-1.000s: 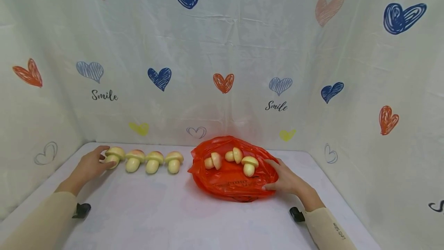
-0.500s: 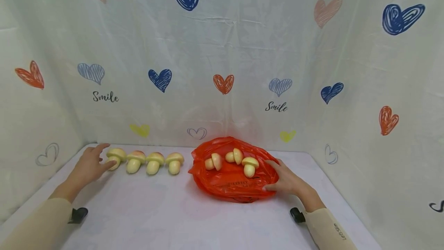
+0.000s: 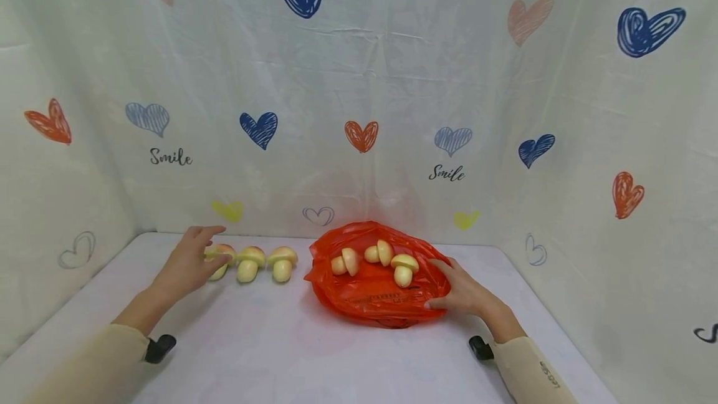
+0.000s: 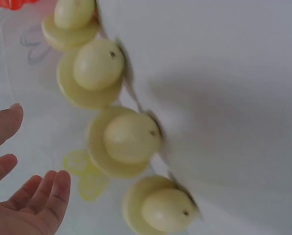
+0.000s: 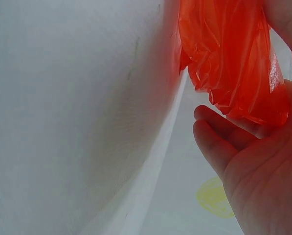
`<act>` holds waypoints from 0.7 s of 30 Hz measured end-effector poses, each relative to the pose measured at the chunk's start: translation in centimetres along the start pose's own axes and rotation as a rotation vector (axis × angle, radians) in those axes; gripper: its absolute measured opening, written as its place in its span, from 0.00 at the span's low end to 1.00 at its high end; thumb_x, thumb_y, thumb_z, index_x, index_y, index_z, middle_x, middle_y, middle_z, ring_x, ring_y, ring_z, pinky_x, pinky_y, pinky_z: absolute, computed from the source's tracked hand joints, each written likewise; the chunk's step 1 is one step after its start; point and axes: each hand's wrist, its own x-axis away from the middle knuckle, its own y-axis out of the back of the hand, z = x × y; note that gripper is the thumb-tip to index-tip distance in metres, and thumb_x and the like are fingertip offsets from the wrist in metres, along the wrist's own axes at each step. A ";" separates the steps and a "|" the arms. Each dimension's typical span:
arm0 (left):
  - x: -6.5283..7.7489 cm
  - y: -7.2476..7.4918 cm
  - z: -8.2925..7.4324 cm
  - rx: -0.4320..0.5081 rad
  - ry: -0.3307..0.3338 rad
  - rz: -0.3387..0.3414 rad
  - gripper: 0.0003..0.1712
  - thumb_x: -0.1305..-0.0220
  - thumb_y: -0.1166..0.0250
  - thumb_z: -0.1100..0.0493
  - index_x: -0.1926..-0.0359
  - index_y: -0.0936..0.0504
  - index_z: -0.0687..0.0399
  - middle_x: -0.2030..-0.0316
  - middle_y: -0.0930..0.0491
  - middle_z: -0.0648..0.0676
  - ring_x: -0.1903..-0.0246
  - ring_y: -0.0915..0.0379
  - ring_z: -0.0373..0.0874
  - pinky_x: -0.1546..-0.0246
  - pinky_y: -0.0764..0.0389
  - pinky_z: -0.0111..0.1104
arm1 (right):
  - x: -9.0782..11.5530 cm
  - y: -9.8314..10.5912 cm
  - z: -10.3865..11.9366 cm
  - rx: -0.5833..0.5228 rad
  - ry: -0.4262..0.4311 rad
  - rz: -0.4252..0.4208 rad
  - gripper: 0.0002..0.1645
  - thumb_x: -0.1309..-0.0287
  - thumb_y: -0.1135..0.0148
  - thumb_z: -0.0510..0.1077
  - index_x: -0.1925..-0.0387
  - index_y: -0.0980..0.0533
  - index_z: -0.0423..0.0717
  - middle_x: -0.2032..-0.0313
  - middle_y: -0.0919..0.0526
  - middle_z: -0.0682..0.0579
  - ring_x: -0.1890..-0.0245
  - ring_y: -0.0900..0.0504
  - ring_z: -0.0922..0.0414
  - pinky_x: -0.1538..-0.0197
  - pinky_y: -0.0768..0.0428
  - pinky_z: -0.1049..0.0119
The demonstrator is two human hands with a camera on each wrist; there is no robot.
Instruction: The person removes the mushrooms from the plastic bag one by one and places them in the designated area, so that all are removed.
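Curtain (image 3: 359,73): white, printed with hearts (image 3: 258,130) in blue, red, pink and yellow; fills the upper part of the head view and both sides.

Table (image 3: 252,348): white, across the lower part of the head view, its far edge meeting the curtain.

Bag (image 3: 381,301): red plastic, crumpled, right of centre, lying on the table with its mouth spread.

Sleeves: beige, left sleeve (image 3: 98,370) at the lower left, right sleeve (image 3: 530,370) at the lower right, the latter with small dark lettering.

Left hand (image 3: 187,260): centre left, at the left end of the mushroom row and partly covering it. Fingers extended and parted, gripping nothing; the left wrist view shows them clear of the mushrooms.

Right hand (image 3: 465,288): at the bag's right edge, thumb and fingers spread, touching the plastic without curling tightly round it.

Mushrooms: seven seen, pale yellow, some caps tinged pink. Three lie in the bag: left (image 3: 344,261), middle (image 3: 379,252) and right (image 3: 404,269). Four form a row on the table, left of the bag, stems towards the bottom of the head frame: first from the bag (image 3: 282,264), second (image 3: 247,265), third (image 3: 219,273), partly behind the left hand, and fourth (image 4: 163,208), at the bottom of the left wrist view.

Black devices: one at the left wrist (image 3: 159,349), one at the right (image 3: 480,348).
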 end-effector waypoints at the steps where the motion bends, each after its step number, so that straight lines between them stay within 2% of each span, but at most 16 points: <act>1: -0.1 -0.2 -0.4 0.002 -0.012 -0.003 0.33 0.46 0.30 0.64 0.41 0.32 0.68 0.51 0.35 0.70 0.57 0.31 0.63 0.63 0.26 0.53 | 0.0 0.0 0.0 -0.001 0.005 -0.001 0.57 0.62 0.25 0.63 0.31 0.40 0.55 0.33 0.45 0.43 0.36 0.38 0.41 0.44 0.31 0.38; 9: -0.9 -1.8 -3.2 0.013 -0.077 0.013 0.32 0.45 0.29 0.60 0.40 0.30 0.62 0.51 0.33 0.66 0.58 0.29 0.58 0.63 0.24 0.48 | -0.1 -0.1 -0.1 0.004 0.031 -0.004 0.57 0.62 0.25 0.63 0.31 0.40 0.53 0.33 0.44 0.42 0.36 0.38 0.41 0.43 0.32 0.37; 21: -2.3 -4.6 -7.6 0.082 -0.141 0.059 0.32 0.45 0.28 0.58 0.40 0.29 0.57 0.49 0.31 0.59 0.54 0.28 0.54 0.53 0.22 0.48 | -0.1 -0.1 0.0 0.006 0.014 0.003 0.57 0.62 0.25 0.63 0.31 0.41 0.55 0.32 0.45 0.42 0.36 0.39 0.41 0.43 0.32 0.37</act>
